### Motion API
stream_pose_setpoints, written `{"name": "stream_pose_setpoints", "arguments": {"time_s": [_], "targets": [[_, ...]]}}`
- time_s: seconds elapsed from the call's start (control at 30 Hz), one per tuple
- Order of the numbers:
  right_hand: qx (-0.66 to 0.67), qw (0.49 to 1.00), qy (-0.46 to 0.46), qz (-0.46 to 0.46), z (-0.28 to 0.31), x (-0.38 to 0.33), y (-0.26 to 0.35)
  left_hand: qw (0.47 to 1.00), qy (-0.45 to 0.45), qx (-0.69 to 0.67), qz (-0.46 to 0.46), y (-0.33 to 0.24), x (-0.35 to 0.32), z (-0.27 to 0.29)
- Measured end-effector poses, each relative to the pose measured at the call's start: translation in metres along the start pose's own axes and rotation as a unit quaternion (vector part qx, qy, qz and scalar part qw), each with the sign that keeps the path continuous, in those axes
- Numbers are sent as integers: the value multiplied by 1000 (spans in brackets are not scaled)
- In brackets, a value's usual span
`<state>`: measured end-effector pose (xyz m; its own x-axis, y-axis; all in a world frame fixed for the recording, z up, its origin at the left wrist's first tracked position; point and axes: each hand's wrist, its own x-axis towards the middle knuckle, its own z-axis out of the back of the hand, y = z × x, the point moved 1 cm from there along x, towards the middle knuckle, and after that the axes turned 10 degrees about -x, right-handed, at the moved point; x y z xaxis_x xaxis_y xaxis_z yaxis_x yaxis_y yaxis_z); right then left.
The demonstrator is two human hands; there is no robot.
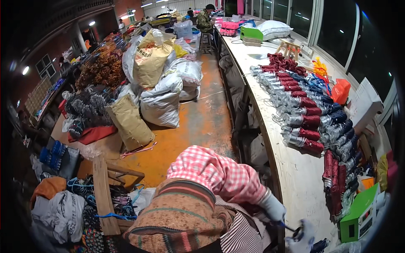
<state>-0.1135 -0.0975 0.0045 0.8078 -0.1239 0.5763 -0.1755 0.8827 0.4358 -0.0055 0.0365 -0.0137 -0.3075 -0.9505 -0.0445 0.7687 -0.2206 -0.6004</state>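
My left hand [275, 210], in a white glove below a pink checked sleeve, is closed on a thin dark rod [289, 228] at the near table edge. Beside it, my right hand [307, 239], also gloved in white, is curled around a dark round piece [298, 232] at the rod's other end. What this object is does not show clearly. A small dark navy bundle [320, 245] lies right of my right hand. Farther along the table, maroon folded umbrellas [310, 122] with silvery, clear-wrapped ends lie in rows, with navy folded umbrellas [337, 118] beside them.
The long white table [291, 179] runs along the windows. At its near right stands a green box-shaped device [358, 213]. A wooden stool [103, 194] and stuffed sacks [162, 101] stand to the left. Another person [205, 20] sits at the table's far end.
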Motion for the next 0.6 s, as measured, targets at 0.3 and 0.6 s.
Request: {"name": "stream_pose_setpoints", "arguments": {"time_s": [0.3,0.6], "targets": [[-199,756,477,-402,98,-34,76,997,38,-59,15,1,21,-14],[-150,800,451,-366,99,-93,-5,983,185,1,-2,1,49,38]]}}
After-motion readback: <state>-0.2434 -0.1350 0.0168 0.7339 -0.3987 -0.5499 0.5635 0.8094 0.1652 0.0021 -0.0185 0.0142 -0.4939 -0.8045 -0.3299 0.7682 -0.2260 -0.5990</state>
